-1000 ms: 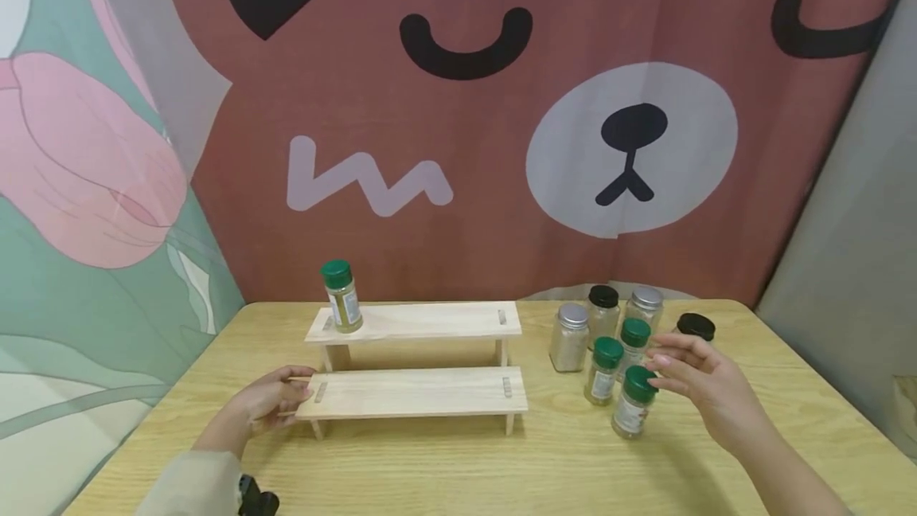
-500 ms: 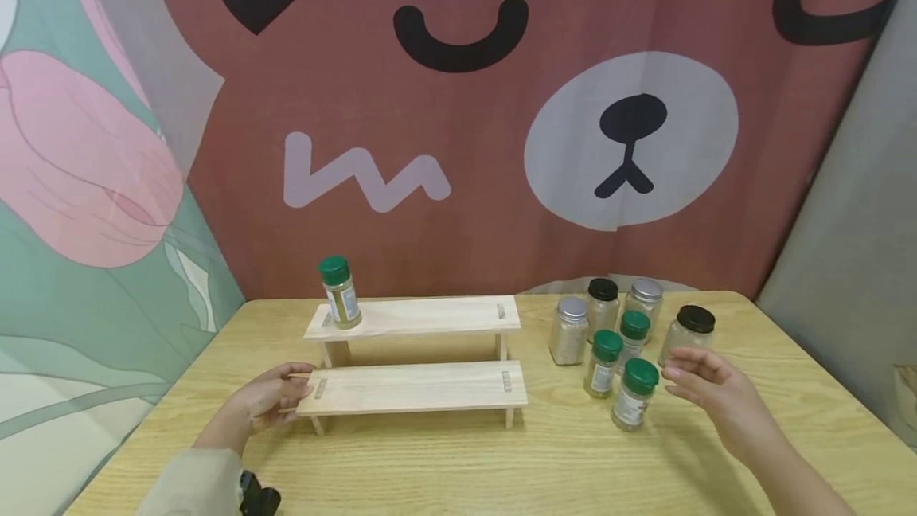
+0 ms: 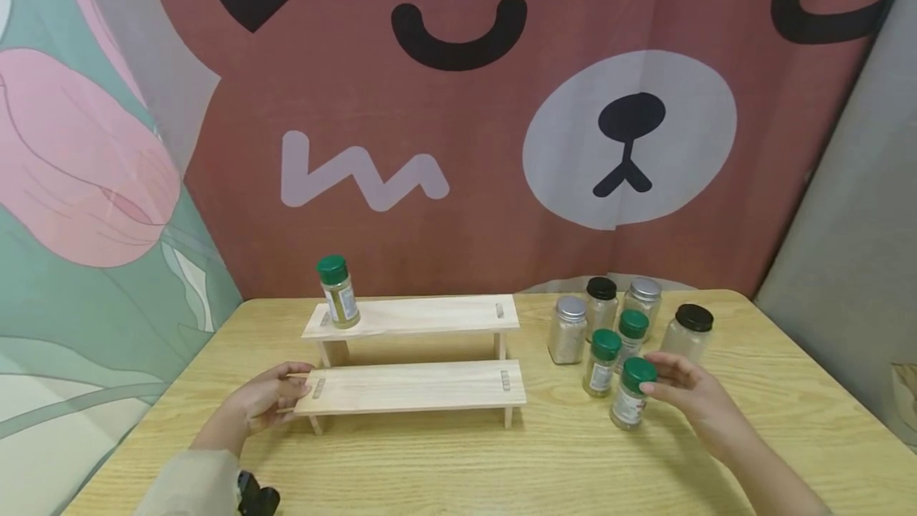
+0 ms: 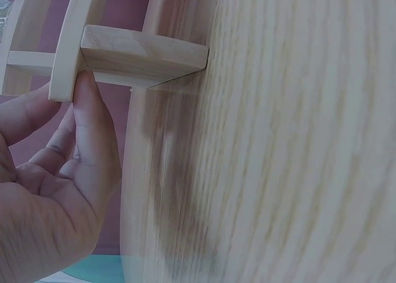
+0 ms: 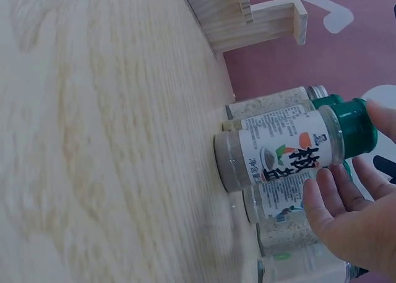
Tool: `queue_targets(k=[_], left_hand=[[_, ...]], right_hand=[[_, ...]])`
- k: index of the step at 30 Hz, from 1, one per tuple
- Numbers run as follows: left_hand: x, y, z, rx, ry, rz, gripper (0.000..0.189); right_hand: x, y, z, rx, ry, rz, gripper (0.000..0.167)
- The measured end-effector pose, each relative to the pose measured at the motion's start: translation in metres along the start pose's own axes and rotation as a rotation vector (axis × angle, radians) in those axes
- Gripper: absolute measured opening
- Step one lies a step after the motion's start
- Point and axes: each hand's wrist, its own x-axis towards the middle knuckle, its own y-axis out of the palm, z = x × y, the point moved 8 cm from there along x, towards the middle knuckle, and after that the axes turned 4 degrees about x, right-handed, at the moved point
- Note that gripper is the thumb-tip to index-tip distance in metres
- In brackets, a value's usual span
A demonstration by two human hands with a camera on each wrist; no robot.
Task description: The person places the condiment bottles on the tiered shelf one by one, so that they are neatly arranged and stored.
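My left hand (image 3: 265, 403) pinches the left end of the lower board of a two-tier wooden spice rack (image 3: 411, 388); the left wrist view shows thumb (image 4: 96, 122) and fingers on opposite faces of the board. At the right, my right hand (image 3: 695, 400) has its thumb and fingertips at either side of the green cap of a spice jar (image 3: 628, 408). That jar stands upright on the table, its printed label (image 5: 291, 150) plain in the right wrist view. One green-capped spice jar (image 3: 340, 301) stands at the left end of the upper tier.
Behind the right hand's jar stand two more green-capped jars (image 3: 600, 377), grey-lidded jars (image 3: 568, 337) and black-lidded jars (image 3: 688, 337), close together on the wooden table (image 3: 444, 472). A bear-print curtain (image 3: 458, 181) hangs at the table's back edge.
My right hand first drew back rightward from the jars, then came left to the front green-capped jar's cap. The left hand has kept its hold on the rack.
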Motion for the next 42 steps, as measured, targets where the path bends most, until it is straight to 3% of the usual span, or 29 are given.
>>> queue_targets(k=[5, 27, 34, 42], left_hand=[[-0.001, 0.001, 0.0, -0.006, 0.005, 0.012, 0.05], [0.0, -0.001, 0.0, 0.016, -0.003, -0.001, 0.051], [0.009, -0.005, 0.007, -0.036, 0.04, 0.109, 0.051], [0.001, 0.0, -0.001, -0.024, -0.005, 0.022, 0.053]], right_hand=[[-0.002, 0.011, 0.008, -0.044, 0.031, 0.002, 0.05], [-0.006, 0.008, 0.01, -0.056, 0.035, -0.057, 0.039], [-0.008, 0.008, 0.016, -0.092, 0.021, -0.049, 0.041], [-0.009, 0.018, 0.035, -0.094, -0.021, -0.025, 0.035]])
